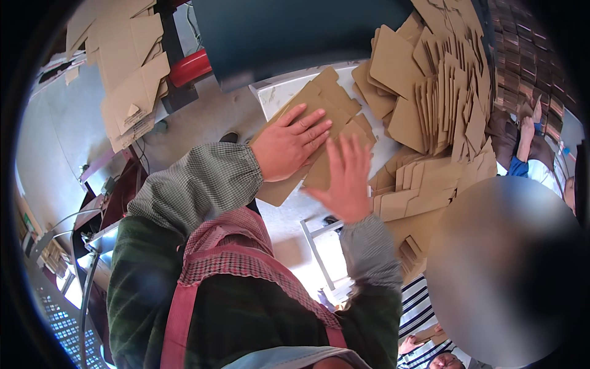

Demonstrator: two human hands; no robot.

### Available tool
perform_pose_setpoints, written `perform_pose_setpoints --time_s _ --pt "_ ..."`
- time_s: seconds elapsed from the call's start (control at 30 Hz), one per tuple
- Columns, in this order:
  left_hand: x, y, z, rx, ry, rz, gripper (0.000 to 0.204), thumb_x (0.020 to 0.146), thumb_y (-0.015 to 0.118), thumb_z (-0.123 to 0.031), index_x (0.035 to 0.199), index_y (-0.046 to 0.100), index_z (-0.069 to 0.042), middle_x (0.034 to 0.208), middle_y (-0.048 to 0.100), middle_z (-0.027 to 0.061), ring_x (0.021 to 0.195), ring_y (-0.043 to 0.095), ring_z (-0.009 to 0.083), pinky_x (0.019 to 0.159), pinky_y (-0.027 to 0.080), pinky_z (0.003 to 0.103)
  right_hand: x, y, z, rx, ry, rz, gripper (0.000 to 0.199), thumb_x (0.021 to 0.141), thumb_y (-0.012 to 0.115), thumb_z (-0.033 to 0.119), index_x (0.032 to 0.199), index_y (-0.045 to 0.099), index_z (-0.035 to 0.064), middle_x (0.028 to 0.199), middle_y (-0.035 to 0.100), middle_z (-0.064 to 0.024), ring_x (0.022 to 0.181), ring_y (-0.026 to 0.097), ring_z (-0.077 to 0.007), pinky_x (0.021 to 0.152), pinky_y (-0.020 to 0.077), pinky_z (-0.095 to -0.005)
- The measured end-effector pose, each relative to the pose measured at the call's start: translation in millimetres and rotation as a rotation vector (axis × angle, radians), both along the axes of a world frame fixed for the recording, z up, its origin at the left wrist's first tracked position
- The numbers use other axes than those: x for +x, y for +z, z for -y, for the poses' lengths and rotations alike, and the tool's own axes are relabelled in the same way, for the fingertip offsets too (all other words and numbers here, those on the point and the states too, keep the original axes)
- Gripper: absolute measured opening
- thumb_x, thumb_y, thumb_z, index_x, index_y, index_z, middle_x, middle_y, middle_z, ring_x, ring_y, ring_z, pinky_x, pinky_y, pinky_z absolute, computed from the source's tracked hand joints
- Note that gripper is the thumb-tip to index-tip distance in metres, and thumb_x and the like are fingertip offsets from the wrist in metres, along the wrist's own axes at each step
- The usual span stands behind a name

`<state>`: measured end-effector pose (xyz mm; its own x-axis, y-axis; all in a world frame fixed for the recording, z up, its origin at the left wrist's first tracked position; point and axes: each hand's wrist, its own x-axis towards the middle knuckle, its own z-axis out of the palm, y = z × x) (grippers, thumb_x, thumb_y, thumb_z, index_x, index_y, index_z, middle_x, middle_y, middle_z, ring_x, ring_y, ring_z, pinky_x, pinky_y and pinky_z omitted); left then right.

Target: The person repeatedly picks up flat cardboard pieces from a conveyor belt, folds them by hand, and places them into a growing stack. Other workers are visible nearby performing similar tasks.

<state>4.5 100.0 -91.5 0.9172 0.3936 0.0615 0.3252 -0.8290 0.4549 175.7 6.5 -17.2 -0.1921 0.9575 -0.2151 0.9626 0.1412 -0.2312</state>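
Note:
My left hand (292, 144) lies flat with its fingers stretched out on a brown die-cut cardboard blank (276, 192). The blank slants over the edge of a white tabletop (276, 97), and its notched flaps (337, 92) point away from me. To the right, my right hand (345, 178) has its fingers apart and is slightly smeared by motion. It hovers over or beside the lower right part of the cardboard; whether it touches cannot be told. Neither hand grips anything.
Several cardboard blanks form a large heap (405, 123) on the right, with folded pieces (424, 178) below. A dark panel (307, 37) spans the far side. Another stack (132, 67) and a red cylinder (190, 67) stand left. Other people's hands (527, 130) show at far right and bottom right.

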Motion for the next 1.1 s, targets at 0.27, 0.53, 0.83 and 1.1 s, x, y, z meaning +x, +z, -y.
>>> perform_pose_setpoints --time_s 0.27,0.53,0.83,1.1 --pt "-3.4 -2.0 -1.0 -0.041 -0.016 0.019 0.059 0.089 0.057 -0.034 0.139 0.046 -0.005 0.151 0.038 0.0086 0.145 0.024 0.0242 0.119 0.012 0.047 -5.1 -34.5 57.0 -0.020 -0.158 -0.096 0.073 0.076 0.071 0.016 0.138 0.039 -0.0063 0.144 0.037 -0.0269 0.137 0.030 -0.0457 0.113 0.0226 -0.0589" --pt "-0.2 -4.1 4.2 0.040 0.029 0.035 0.054 0.088 0.058 -0.034 0.132 0.054 -0.005 0.147 0.043 0.0079 0.143 0.028 0.0242 0.119 0.014 0.048 -43.3 -73.5 64.6 0.328 -0.460 -0.002 0.048 0.080 0.060 0.003 0.127 0.053 -0.0046 0.136 0.050 -0.0227 0.132 0.042 -0.0415 0.111 0.0307 -0.0558" --pt "0.0 -6.7 7.0 -0.050 0.078 0.134 0.061 0.080 0.067 -0.039 0.128 0.057 -0.004 0.144 0.046 0.0079 0.141 0.030 0.0250 0.119 0.016 0.048 -50.2 -87.2 64.6 0.558 -0.558 0.003 0.028 0.084 0.063 -0.002 0.112 0.064 -0.0044 0.118 0.064 -0.0213 0.115 0.059 -0.0391 0.101 0.0446 -0.0517" --pt "-1.0 -15.7 10.1 0.022 0.084 0.172 0.060 0.077 0.068 -0.038 0.126 0.058 -0.004 0.142 0.048 0.0082 0.140 0.032 0.0264 0.119 0.017 0.049 -53.6 -91.2 63.2 0.613 -0.568 0.053 0.028 0.080 0.067 -0.003 0.109 0.066 -0.0051 0.112 0.067 -0.0189 0.111 0.062 -0.0374 0.099 0.0475 -0.0500"
